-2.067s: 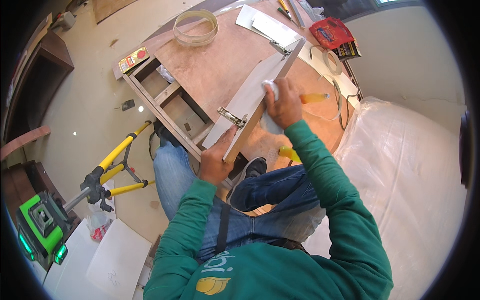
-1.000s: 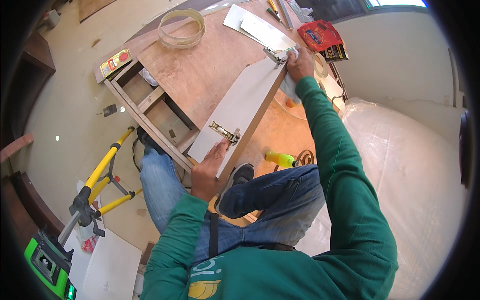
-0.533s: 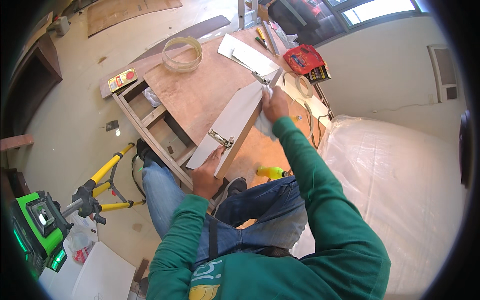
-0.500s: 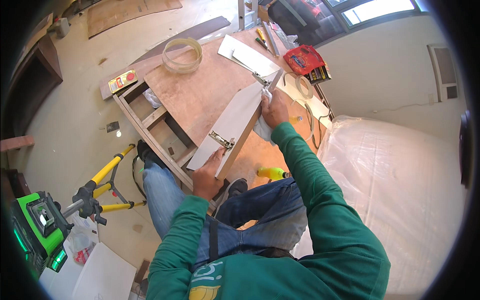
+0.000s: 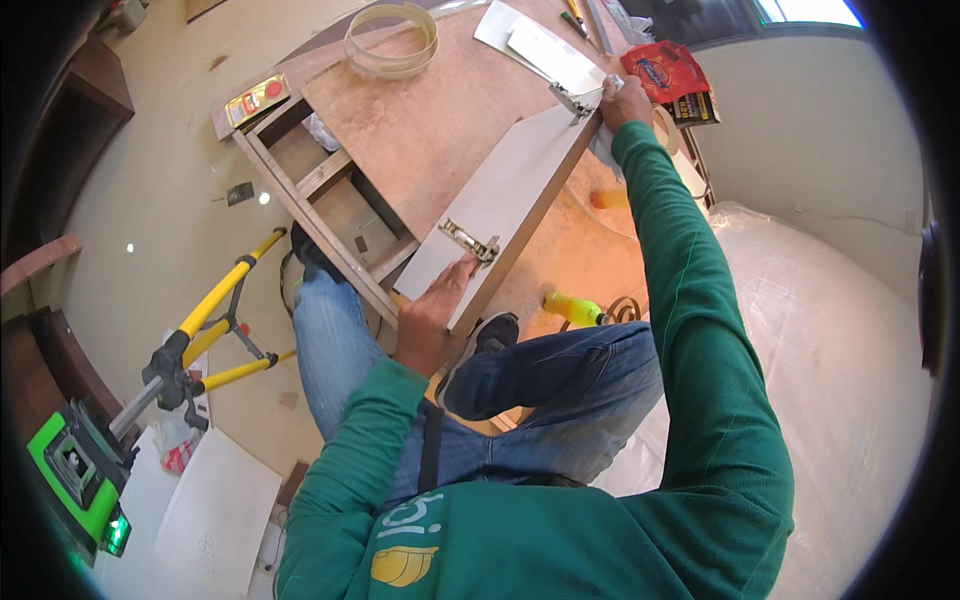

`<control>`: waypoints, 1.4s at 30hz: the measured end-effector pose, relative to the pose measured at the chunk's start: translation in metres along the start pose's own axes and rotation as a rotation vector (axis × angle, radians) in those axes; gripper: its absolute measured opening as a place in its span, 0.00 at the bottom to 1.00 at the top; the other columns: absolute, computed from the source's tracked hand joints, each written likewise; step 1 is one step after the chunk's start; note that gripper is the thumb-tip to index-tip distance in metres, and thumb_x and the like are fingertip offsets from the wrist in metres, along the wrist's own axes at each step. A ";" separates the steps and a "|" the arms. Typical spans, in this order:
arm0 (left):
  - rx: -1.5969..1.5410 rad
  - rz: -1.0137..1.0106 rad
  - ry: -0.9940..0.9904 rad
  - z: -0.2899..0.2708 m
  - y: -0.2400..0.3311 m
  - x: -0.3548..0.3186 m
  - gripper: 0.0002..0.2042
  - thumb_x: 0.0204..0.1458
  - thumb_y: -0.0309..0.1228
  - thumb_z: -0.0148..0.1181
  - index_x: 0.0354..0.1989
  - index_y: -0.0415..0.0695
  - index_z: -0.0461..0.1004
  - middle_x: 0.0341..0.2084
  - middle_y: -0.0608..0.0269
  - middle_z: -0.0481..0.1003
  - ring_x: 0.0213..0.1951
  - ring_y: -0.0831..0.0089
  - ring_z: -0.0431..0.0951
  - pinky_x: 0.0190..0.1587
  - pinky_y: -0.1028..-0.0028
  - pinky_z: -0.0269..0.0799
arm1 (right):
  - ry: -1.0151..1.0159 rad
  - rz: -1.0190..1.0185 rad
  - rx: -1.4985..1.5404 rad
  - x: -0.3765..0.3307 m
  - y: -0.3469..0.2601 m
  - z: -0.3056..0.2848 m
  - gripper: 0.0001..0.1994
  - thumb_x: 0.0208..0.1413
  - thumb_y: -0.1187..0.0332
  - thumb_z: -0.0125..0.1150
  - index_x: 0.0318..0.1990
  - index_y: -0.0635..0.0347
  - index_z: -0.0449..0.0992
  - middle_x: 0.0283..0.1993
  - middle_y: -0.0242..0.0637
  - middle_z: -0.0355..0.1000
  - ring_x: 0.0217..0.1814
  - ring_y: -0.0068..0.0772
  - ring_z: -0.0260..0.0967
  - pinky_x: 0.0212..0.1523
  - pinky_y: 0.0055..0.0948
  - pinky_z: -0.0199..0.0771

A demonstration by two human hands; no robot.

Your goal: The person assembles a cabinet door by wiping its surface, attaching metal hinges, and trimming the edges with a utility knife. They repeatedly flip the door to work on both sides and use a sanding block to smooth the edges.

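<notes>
A narrow white cabinet door [image 5: 500, 190] with a brown edge lies slanted across the wooden workbench, its near end by my knees. Two metal hinges are fixed to its white face, the near hinge [image 5: 468, 241] and the far hinge [image 5: 570, 100]. My left hand [image 5: 437, 312] grips the door's near end, fingers laid on the face just below the near hinge. At the far end, my right hand [image 5: 626, 103] is closed on a white cloth [image 5: 604, 150] against the brown edge, beside the far hinge. Part of the cloth is hidden behind my hand.
On the workbench [image 5: 400, 130] are a coil of edge banding [image 5: 390, 72], white panel offcuts [image 5: 535, 45], a yellow tin [image 5: 258, 100] and a red packet [image 5: 665, 70]. A yellow-green bottle [image 5: 575, 308] lies near my knee. A yellow tripod [image 5: 215, 300] carries a green laser level [image 5: 75, 480] at left.
My right hand has slid with the cloth along the door's brown edge to its far end, straightening my arm. My left hand keeps its grip on the near end. The view has shifted somewhat.
</notes>
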State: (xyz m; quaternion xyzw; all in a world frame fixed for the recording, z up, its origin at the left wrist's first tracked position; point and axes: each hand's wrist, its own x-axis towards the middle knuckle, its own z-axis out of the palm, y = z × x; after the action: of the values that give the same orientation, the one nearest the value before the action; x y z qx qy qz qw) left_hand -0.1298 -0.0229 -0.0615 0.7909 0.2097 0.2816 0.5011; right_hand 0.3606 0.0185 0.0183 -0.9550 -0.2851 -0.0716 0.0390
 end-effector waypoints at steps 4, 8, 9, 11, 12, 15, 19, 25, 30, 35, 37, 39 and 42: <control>0.014 -0.004 0.010 0.000 -0.001 -0.002 0.40 0.46 0.18 0.67 0.74 0.42 0.68 0.65 0.51 0.78 0.66 0.54 0.78 0.63 0.60 0.80 | 0.015 -0.017 0.064 -0.041 -0.017 -0.010 0.24 0.72 0.52 0.55 0.57 0.69 0.72 0.57 0.64 0.78 0.62 0.65 0.77 0.63 0.55 0.76; -0.003 -0.017 0.043 0.004 0.003 -0.004 0.38 0.47 0.18 0.66 0.73 0.45 0.69 0.65 0.49 0.77 0.64 0.53 0.79 0.62 0.60 0.80 | 0.104 -0.222 0.200 -0.161 -0.036 -0.019 0.19 0.73 0.53 0.55 0.50 0.65 0.71 0.49 0.64 0.77 0.50 0.67 0.78 0.54 0.59 0.77; 0.008 -0.013 0.037 0.004 0.004 -0.004 0.38 0.48 0.18 0.66 0.73 0.45 0.69 0.65 0.49 0.77 0.64 0.53 0.79 0.62 0.60 0.80 | 0.113 -0.267 0.268 -0.196 -0.042 -0.024 0.17 0.73 0.54 0.55 0.48 0.63 0.71 0.47 0.64 0.77 0.47 0.67 0.78 0.50 0.58 0.78; 0.003 0.018 0.078 0.004 0.008 -0.005 0.37 0.50 0.21 0.67 0.74 0.51 0.69 0.58 0.46 0.80 0.57 0.47 0.82 0.56 0.55 0.82 | 0.113 -0.300 0.319 -0.268 -0.061 -0.034 0.16 0.74 0.55 0.56 0.46 0.62 0.72 0.42 0.59 0.77 0.45 0.63 0.78 0.45 0.56 0.79; 0.017 -0.008 0.056 0.003 0.008 -0.006 0.38 0.48 0.20 0.68 0.73 0.49 0.69 0.60 0.46 0.80 0.57 0.48 0.82 0.56 0.56 0.82 | 0.111 -0.327 0.385 -0.300 -0.071 -0.041 0.16 0.74 0.56 0.56 0.46 0.61 0.72 0.43 0.58 0.76 0.44 0.63 0.78 0.45 0.56 0.79; 0.046 -0.104 0.009 0.005 0.008 -0.009 0.35 0.49 0.23 0.72 0.71 0.49 0.72 0.53 0.44 0.83 0.50 0.45 0.85 0.51 0.54 0.82 | -0.085 -0.262 0.450 -0.386 -0.097 -0.065 0.15 0.72 0.57 0.59 0.52 0.60 0.71 0.45 0.59 0.75 0.43 0.68 0.78 0.42 0.58 0.78; 0.119 -0.100 0.009 0.012 -0.005 -0.016 0.20 0.55 0.31 0.69 0.58 0.50 0.81 0.38 0.42 0.84 0.42 0.40 0.85 0.44 0.49 0.80 | -0.155 -0.348 0.399 -0.426 -0.114 -0.092 0.17 0.71 0.55 0.57 0.54 0.59 0.67 0.48 0.59 0.76 0.44 0.69 0.79 0.42 0.61 0.79; 0.088 -0.105 -0.060 0.030 -0.045 -0.018 0.21 0.65 0.36 0.60 0.67 0.51 0.77 0.36 0.41 0.84 0.41 0.40 0.85 0.42 0.51 0.80 | -0.254 -0.338 0.403 -0.447 -0.106 -0.103 0.23 0.67 0.58 0.56 0.62 0.65 0.67 0.54 0.56 0.76 0.48 0.60 0.82 0.48 0.55 0.83; -0.442 -0.315 -0.248 0.032 -0.066 -0.005 0.25 0.68 0.39 0.59 0.71 0.44 0.72 0.48 0.45 0.83 0.49 0.49 0.86 0.51 0.57 0.81 | -0.542 -0.443 0.382 -0.477 -0.113 -0.133 0.22 0.68 0.58 0.58 0.60 0.65 0.69 0.56 0.60 0.74 0.48 0.66 0.82 0.49 0.55 0.84; -0.448 -0.299 -0.110 0.019 -0.038 0.000 0.27 0.68 0.38 0.62 0.69 0.34 0.72 0.56 0.45 0.82 0.55 0.55 0.84 0.57 0.61 0.80 | 0.227 -0.244 0.749 -0.399 -0.062 -0.190 0.16 0.68 0.57 0.60 0.54 0.60 0.73 0.47 0.51 0.71 0.44 0.58 0.77 0.46 0.53 0.81; 0.128 0.027 -0.124 0.017 -0.015 -0.001 0.23 0.66 0.32 0.67 0.65 0.31 0.75 0.51 0.44 0.84 0.51 0.61 0.85 0.54 0.63 0.79 | 0.459 -0.197 0.732 -0.360 -0.035 -0.197 0.17 0.67 0.58 0.64 0.55 0.60 0.74 0.47 0.50 0.72 0.46 0.57 0.77 0.48 0.51 0.81; 0.081 -0.072 -0.131 0.014 0.004 -0.007 0.19 0.66 0.35 0.68 0.56 0.30 0.80 0.44 0.47 0.86 0.44 0.62 0.86 0.50 0.63 0.80 | 0.665 -0.162 0.683 -0.330 -0.014 -0.188 0.19 0.66 0.59 0.66 0.57 0.60 0.75 0.48 0.50 0.73 0.49 0.56 0.77 0.51 0.49 0.80; 0.013 -0.102 -0.139 0.015 0.017 -0.005 0.20 0.66 0.37 0.69 0.53 0.29 0.81 0.42 0.48 0.86 0.43 0.62 0.85 0.49 0.62 0.80 | 0.732 -0.028 0.667 -0.321 -0.004 -0.154 0.18 0.64 0.58 0.65 0.57 0.56 0.79 0.48 0.53 0.74 0.54 0.55 0.75 0.53 0.50 0.78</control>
State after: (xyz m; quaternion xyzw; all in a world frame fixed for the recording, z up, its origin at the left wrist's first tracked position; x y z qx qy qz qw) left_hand -0.1228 -0.0431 -0.0521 0.8001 0.2161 0.1989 0.5230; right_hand 0.0754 -0.1692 0.1191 -0.7986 -0.2731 -0.3078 0.4392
